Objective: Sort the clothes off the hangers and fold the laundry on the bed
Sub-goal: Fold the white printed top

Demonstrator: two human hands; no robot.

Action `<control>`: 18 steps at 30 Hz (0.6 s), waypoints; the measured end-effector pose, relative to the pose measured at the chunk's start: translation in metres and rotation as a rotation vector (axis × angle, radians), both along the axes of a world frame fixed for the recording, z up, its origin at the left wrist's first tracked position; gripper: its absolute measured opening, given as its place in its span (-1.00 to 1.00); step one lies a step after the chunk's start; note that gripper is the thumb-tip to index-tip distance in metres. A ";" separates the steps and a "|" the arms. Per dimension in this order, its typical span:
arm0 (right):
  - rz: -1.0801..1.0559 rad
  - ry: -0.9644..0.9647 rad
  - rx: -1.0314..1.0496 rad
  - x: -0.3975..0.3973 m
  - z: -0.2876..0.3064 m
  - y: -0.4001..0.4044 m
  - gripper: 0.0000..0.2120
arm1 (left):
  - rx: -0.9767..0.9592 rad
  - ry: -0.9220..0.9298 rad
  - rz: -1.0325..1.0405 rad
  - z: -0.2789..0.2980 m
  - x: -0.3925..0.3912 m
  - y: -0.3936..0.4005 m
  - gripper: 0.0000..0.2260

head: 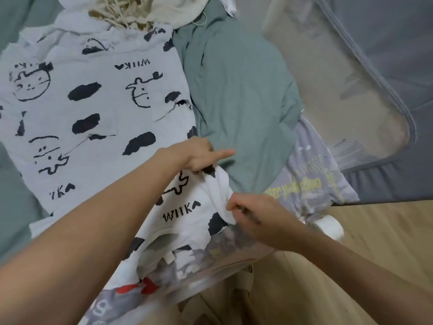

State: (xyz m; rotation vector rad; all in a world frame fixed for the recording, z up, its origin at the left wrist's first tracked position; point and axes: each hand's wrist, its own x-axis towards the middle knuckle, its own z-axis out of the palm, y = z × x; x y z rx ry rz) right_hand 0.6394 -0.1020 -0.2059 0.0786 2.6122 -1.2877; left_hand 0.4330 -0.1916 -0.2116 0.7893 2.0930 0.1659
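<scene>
A white shirt (93, 102) with black cow spots and "WIIKA" prints lies spread over the bed. Its near corner is lifted and bunched between my hands. My left hand (199, 154) grips that fabric from above, index finger pointing right. My right hand (255, 219) pinches the white edge of the same shirt a little lower and to the right. Under the shirt's near end lies a grey garment (314, 184) with yellow lettering. A green garment (239, 95) lies crumpled to the right of the shirt.
A beige fringed cloth (131, 12) is piled at the bed's far end. A grey mesh bed rail (375, 90) runs along the right. Wooden floor (386, 235) lies at lower right, with a small white object (330, 227) on it.
</scene>
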 end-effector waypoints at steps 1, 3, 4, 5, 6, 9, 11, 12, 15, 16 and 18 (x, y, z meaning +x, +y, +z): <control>0.128 0.051 0.085 0.003 -0.002 -0.009 -0.90 | -0.042 -0.022 0.014 0.001 -0.002 -0.002 -0.34; 0.346 0.161 0.270 0.007 -0.012 -0.025 -0.85 | -0.067 -0.059 0.038 0.005 -0.004 -0.011 -0.34; 0.406 0.207 0.348 0.006 -0.019 -0.030 -0.80 | -0.071 -0.072 0.042 0.006 -0.006 -0.017 -0.35; 0.434 0.249 0.404 0.005 -0.024 -0.034 -0.75 | -0.077 -0.058 0.024 0.007 -0.006 -0.024 -0.39; 0.442 0.283 0.433 0.002 -0.028 -0.036 -0.71 | -0.086 -0.022 -0.012 0.008 -0.005 -0.031 -0.45; 0.433 0.350 0.475 -0.003 -0.038 -0.042 -0.67 | -0.071 0.081 -0.103 0.002 -0.001 -0.052 -0.63; 0.446 0.369 0.489 -0.004 -0.043 -0.047 -0.67 | 0.004 0.057 -0.073 -0.006 0.000 -0.067 -0.72; 0.459 0.373 0.479 -0.003 -0.044 -0.051 -0.68 | 0.066 0.038 -0.024 -0.010 0.001 -0.075 -0.73; 0.511 0.365 0.431 0.000 -0.046 -0.066 -0.77 | 0.294 -0.009 0.227 -0.014 0.004 -0.096 -0.66; 0.530 0.364 0.421 -0.001 -0.047 -0.070 -0.78 | 0.349 -0.039 0.315 -0.015 0.004 -0.104 -0.62; 0.554 0.364 0.405 -0.002 -0.048 -0.079 -0.76 | 0.400 -0.098 0.457 -0.019 0.003 -0.120 -0.59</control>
